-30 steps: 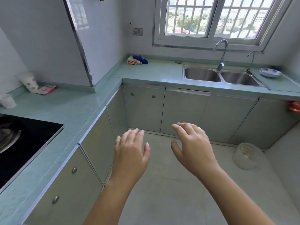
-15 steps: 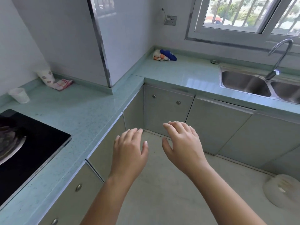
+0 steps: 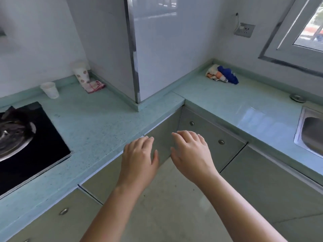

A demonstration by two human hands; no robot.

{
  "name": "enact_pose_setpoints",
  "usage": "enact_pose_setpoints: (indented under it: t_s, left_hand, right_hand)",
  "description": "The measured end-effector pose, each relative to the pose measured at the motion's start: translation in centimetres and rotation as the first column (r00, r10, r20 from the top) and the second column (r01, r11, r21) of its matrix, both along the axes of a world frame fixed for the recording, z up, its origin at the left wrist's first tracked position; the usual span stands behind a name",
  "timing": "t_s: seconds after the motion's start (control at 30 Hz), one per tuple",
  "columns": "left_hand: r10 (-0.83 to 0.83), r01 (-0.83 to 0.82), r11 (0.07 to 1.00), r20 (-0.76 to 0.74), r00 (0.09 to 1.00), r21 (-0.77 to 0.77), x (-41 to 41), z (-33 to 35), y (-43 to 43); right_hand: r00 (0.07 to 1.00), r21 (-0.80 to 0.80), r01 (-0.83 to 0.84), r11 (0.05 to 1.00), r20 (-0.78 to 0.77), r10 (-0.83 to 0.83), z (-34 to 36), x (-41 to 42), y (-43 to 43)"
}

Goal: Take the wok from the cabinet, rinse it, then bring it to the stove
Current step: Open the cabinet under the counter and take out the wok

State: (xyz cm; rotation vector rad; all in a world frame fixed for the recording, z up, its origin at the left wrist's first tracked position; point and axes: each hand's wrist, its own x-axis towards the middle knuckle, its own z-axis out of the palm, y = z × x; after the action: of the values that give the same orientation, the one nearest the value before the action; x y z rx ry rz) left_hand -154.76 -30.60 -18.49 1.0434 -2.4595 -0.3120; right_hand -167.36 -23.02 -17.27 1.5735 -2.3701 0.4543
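Observation:
No wok is in sight. Grey-green cabinet doors [image 3: 208, 137] with small round knobs run under the L-shaped teal counter, all closed. My left hand [image 3: 139, 156] and my right hand [image 3: 192, 152] hover side by side, palms down and fingers relaxed, in front of the corner cabinets, holding nothing. The black stove [image 3: 26, 142] with its burner lies at the left on the counter. The steel sink [image 3: 311, 131] shows at the right edge.
A white paper cup [image 3: 49, 89], a patterned cup [image 3: 81, 74] and a pink cloth [image 3: 94, 86] stand behind the stove. Coloured rags [image 3: 222, 75] lie near the back wall. A wall column [image 3: 132, 49] juts onto the counter corner. A sink plug [image 3: 297, 97] lies on the counter.
The view has swung left and closer to the counter corner, so the sink has slid to the right edge. Both hands have stayed open and moved toward the corner cabinets.

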Motion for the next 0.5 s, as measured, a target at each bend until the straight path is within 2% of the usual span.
enact_pose_setpoints:
  t_s: [0.27,0.5]
  left_hand:
    - [0.175,-0.178,0.983,0.074,0.982,0.041,-3.4,-2.4,-4.7]
    - [0.311,-0.299,0.939,-0.05,0.949,0.167,-6.0,-6.0,-10.5]
  right_hand:
    - [0.973,0.054,-0.229,0.972,0.051,0.226,-2.6,-4.7,-7.6]
    - [0.936,0.144,-0.348,0.926,0.003,0.351,-5.9,-7.8,-15.9]
